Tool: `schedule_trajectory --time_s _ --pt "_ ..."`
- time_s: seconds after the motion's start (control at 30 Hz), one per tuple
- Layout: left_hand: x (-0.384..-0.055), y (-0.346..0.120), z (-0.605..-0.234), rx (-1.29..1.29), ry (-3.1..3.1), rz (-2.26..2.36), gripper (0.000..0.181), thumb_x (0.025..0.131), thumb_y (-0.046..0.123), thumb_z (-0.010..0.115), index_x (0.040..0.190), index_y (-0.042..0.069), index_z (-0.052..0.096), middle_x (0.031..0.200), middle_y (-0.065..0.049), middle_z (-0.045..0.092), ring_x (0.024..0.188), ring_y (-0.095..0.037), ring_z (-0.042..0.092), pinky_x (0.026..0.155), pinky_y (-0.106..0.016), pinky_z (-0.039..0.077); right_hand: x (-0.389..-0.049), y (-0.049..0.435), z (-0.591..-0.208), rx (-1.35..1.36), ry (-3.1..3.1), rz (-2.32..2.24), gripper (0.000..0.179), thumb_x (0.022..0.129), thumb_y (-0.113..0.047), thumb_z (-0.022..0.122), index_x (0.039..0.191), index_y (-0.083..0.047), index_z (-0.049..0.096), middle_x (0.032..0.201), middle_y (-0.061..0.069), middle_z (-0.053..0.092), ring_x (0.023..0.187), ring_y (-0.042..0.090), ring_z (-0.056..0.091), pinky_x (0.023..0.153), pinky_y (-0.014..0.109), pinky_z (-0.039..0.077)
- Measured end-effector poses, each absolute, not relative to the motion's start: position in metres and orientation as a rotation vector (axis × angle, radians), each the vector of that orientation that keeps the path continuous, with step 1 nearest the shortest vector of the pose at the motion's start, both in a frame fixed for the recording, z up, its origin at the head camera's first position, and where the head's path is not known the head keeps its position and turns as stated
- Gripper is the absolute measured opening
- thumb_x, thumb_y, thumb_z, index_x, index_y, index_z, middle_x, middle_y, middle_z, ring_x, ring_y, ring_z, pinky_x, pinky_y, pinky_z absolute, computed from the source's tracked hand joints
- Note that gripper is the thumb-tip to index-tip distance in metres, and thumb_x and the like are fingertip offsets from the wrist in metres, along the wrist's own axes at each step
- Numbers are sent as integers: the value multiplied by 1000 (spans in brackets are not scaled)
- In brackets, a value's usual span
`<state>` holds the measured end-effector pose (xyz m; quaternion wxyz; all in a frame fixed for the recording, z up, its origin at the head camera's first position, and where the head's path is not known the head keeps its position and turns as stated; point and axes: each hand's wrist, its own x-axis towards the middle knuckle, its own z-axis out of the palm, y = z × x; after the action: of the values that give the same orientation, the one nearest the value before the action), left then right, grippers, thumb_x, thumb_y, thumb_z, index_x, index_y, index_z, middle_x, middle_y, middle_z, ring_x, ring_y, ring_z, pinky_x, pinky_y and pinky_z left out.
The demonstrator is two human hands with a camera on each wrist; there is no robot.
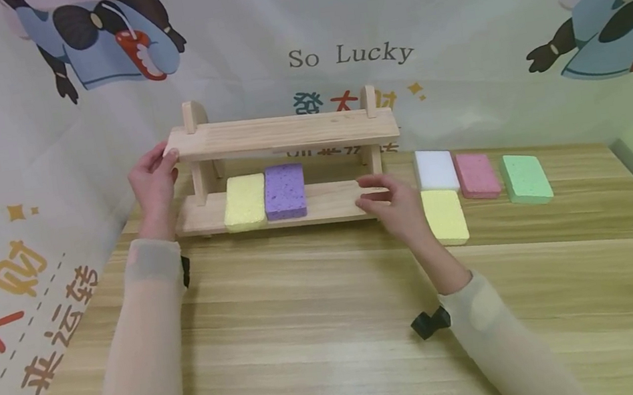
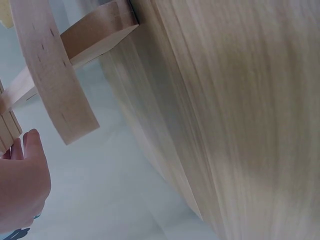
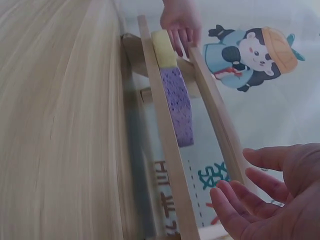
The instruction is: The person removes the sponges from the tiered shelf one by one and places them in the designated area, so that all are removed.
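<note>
A two-tier wooden shelf (image 1: 283,132) stands on the table. My left hand (image 1: 153,183) pinches the left end of its upper board, thumb on top; in the left wrist view that hand (image 2: 24,185) is partly cut off by the frame's edge. On the lower board a yellow sponge (image 1: 245,202) and a purple sponge (image 1: 285,192) sit side by side, touching. My right hand (image 1: 397,206) is at the right end of the lower board, fingers apart and slightly bent. Nothing lies between the fingers of this hand (image 3: 270,190) in the right wrist view.
Right of the shelf, on the wooden table (image 1: 311,333), lie a white sponge (image 1: 436,169), a pink sponge (image 1: 477,175), a green sponge (image 1: 526,178) and another yellow sponge (image 1: 446,218). A printed cloth (image 1: 243,19) hangs behind and along the sides.
</note>
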<state>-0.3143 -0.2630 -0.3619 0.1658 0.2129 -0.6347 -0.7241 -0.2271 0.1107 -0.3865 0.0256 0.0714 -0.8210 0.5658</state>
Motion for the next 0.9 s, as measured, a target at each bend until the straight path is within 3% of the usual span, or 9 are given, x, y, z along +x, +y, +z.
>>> schedule_trajectory --time_s 0.2,0.53,0.7,0.9 --pt "-314 -260 -362 582 -1809 -2042 43 94 21 69 136 12 62 142 -9 60 97 -2 61 110 -30 46 -234 83 -386 267 -2513 1845 39 93 -9 70 130 -1 61 139 18 59 122 34 62 98 44 55" --pt "-315 -258 -364 592 -1802 -2043 43 94 21 70 136 13 62 141 -7 62 99 -3 61 109 -29 47 -249 39 -400 378 -2488 1840 43 89 -9 75 129 0 62 141 18 53 129 34 56 105 35 51" --pt "-315 -260 -363 593 -1812 -2058 44 94 23 69 137 14 61 143 -6 60 104 -4 60 110 -29 46 -255 26 -412 364 -2546 1715 40 85 -9 79 122 -2 68 135 18 59 123 31 62 99 27 54" --pt "-314 -263 -362 614 -1813 -2072 45 94 24 70 137 16 61 144 -4 59 107 -4 61 111 -27 45 -255 20 -412 356 -2612 1567 38 84 -12 81 119 -4 71 126 15 67 114 26 68 94 27 56"
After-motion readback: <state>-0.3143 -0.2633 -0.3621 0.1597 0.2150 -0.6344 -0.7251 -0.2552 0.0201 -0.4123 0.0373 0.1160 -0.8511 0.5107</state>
